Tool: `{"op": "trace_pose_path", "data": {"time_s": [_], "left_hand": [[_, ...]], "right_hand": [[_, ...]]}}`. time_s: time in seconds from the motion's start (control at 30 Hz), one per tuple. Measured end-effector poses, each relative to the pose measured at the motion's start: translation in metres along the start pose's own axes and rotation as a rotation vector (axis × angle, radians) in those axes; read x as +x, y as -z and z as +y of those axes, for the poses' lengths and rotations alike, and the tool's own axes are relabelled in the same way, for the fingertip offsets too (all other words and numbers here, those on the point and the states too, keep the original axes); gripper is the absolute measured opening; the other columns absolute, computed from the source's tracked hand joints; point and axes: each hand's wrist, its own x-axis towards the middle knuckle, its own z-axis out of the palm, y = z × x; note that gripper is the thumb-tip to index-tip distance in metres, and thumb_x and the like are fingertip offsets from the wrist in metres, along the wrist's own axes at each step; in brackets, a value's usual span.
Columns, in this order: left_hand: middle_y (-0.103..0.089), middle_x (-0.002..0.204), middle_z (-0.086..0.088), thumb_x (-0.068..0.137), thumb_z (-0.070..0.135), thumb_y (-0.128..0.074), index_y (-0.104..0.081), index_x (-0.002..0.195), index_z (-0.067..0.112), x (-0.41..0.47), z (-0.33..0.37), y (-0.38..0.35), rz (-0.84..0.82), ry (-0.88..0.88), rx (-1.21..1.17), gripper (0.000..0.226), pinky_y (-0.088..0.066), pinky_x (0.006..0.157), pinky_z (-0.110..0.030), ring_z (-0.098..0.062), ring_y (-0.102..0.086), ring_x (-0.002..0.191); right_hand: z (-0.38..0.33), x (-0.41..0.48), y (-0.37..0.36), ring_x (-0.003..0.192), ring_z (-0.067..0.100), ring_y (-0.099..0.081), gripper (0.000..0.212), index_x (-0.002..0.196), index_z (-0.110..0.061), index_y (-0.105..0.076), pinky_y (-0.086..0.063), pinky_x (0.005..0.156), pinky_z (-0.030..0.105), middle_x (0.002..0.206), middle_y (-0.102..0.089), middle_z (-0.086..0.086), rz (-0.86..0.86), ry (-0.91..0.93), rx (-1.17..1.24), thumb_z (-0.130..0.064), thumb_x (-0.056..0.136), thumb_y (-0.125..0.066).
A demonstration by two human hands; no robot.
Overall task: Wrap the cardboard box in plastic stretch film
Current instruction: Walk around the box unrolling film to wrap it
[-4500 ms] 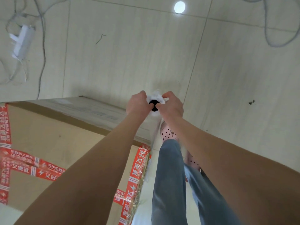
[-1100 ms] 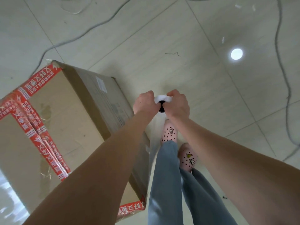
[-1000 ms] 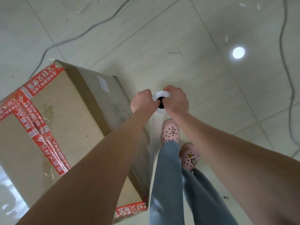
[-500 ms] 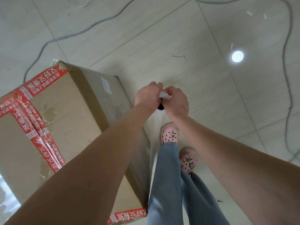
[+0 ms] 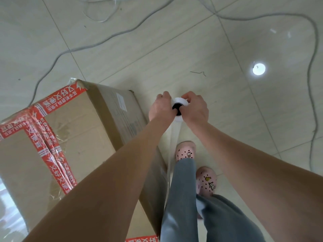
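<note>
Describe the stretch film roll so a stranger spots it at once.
Start at the large brown cardboard box with red printed tape on the pale tiled floor. Beside it, the left hand and right hand grip a white roll of clear stretch film. It is the only white cylinder, its black core hole facing the camera.

The cardboard box (image 5: 73,137) stands close beside my left forearm, walling off that side. Ahead and right of the roll (image 5: 180,100) the tiled floor (image 5: 227,119) lies open, crossed by one grey cable (image 5: 316,44) far right and a second cable (image 5: 83,47) beyond the box. Below, the film (image 5: 172,145) stretches between box and my shoes (image 5: 185,151); how near my leg, I can't quite tell.
</note>
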Motion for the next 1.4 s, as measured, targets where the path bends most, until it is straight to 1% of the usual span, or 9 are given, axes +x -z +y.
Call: {"op": "trace_pose_path", "data": {"time_s": [0.13, 0.23, 0.37, 0.5, 0.6, 0.8, 0.97, 1.23, 1.4], "left_hand": [[-0.051, 0.107, -0.009, 0.083, 0.008, -0.055, -0.05, 0.112, 0.011, 0.011, 0.013, 0.008, -0.009, -0.24, 0.309, 0.03, -0.035, 0.057, -0.033, -0.031, -0.058, 0.088], [-0.053, 0.101, -0.01, 0.083, 0.007, -0.052, -0.052, 0.104, 0.009, 0.015, 0.012, 0.01, 0.025, -0.263, 0.353, 0.022, -0.034, 0.057, -0.033, -0.031, -0.057, 0.084], [-0.056, 0.094, -0.01, 0.083, 0.013, -0.052, -0.052, 0.094, 0.009, 0.023, 0.006, 0.016, 0.025, -0.109, 0.218, 0.011, -0.038, 0.057, -0.032, -0.031, -0.057, 0.079], [-0.051, 0.074, -0.002, 0.081, 0.023, -0.06, -0.05, 0.086, 0.012, 0.028, 0.003, 0.019, 0.042, 0.142, -0.035, 0.016, -0.037, 0.056, -0.028, -0.026, -0.054, 0.072], [-0.051, 0.078, -0.003, 0.08, 0.027, -0.063, -0.049, 0.088, 0.012, 0.03, 0.005, 0.022, 0.031, 0.262, -0.12, 0.022, -0.037, 0.058, -0.029, -0.026, -0.053, 0.074], [-0.049, 0.112, -0.011, 0.087, 0.014, -0.054, -0.047, 0.115, 0.009, 0.044, 0.016, 0.033, 0.029, -0.032, 0.174, 0.029, -0.038, 0.061, -0.035, -0.033, -0.058, 0.09], [-0.054, 0.105, -0.012, 0.088, 0.012, -0.051, -0.053, 0.106, 0.008, 0.053, 0.014, 0.041, 0.046, -0.134, 0.3, 0.018, -0.036, 0.061, -0.035, -0.034, -0.058, 0.091], [-0.058, 0.085, -0.008, 0.081, 0.016, -0.055, -0.053, 0.09, 0.01, 0.064, -0.007, 0.058, 0.099, 0.176, -0.075, 0.011, -0.039, 0.058, -0.03, -0.029, -0.055, 0.076], [-0.051, 0.073, -0.001, 0.079, 0.025, -0.063, -0.049, 0.084, 0.014, 0.077, -0.027, 0.078, 0.2, 0.36, -0.258, 0.018, -0.032, 0.051, -0.025, -0.024, -0.05, 0.072]], "right_hand": [[-0.001, 0.002, -0.004, 0.093, 0.022, -0.056, 0.022, 0.1, -0.029, -0.06, -0.034, 0.064, 0.028, 0.098, -0.051, -0.005, -0.03, 0.064, -0.126, -0.017, 0.085, -0.049], [-0.005, 0.007, -0.002, 0.094, 0.021, -0.055, 0.019, 0.097, -0.027, -0.06, -0.035, 0.065, 0.029, 0.098, -0.054, -0.006, -0.039, 0.084, -0.175, -0.019, 0.086, -0.048], [-0.016, 0.013, 0.003, 0.085, 0.018, -0.056, 0.017, 0.097, -0.023, -0.058, -0.041, 0.065, 0.03, 0.099, -0.061, -0.006, -0.08, 0.097, -0.123, -0.016, 0.084, -0.05], [-0.024, 0.021, 0.007, 0.093, 0.023, -0.056, 0.032, 0.114, -0.024, -0.05, -0.042, 0.071, 0.032, 0.116, -0.049, 0.001, -0.072, 0.074, -0.111, -0.017, 0.084, -0.055], [-0.031, 0.03, 0.01, 0.082, 0.022, -0.052, 0.032, 0.113, -0.025, -0.05, -0.038, 0.069, 0.029, 0.115, -0.049, 0.002, -0.087, 0.044, -0.099, -0.018, 0.082, -0.057], [-0.047, 0.04, 0.006, 0.073, 0.022, -0.052, 0.019, 0.1, -0.029, -0.055, -0.038, 0.063, 0.028, 0.102, -0.047, 0.0, -0.128, 0.05, -0.126, -0.019, 0.083, -0.055], [-0.051, 0.045, 0.005, 0.073, 0.02, -0.051, 0.01, 0.087, -0.032, -0.055, -0.034, 0.058, 0.027, 0.095, -0.047, -0.002, -0.132, 0.103, -0.209, -0.024, 0.084, -0.051], [-0.079, 0.057, -0.006, 0.094, 0.022, -0.056, 0.033, 0.112, -0.029, -0.058, -0.046, 0.07, 0.033, 0.113, -0.051, -0.001, -0.135, 0.208, -0.194, -0.017, 0.082, -0.052], [-0.105, 0.066, -0.022, 0.078, 0.021, -0.051, 0.04, 0.121, -0.029, -0.05, -0.037, 0.067, 0.028, 0.113, -0.051, 0.004, -0.19, 0.109, -0.108, -0.022, 0.082, -0.057]]}}
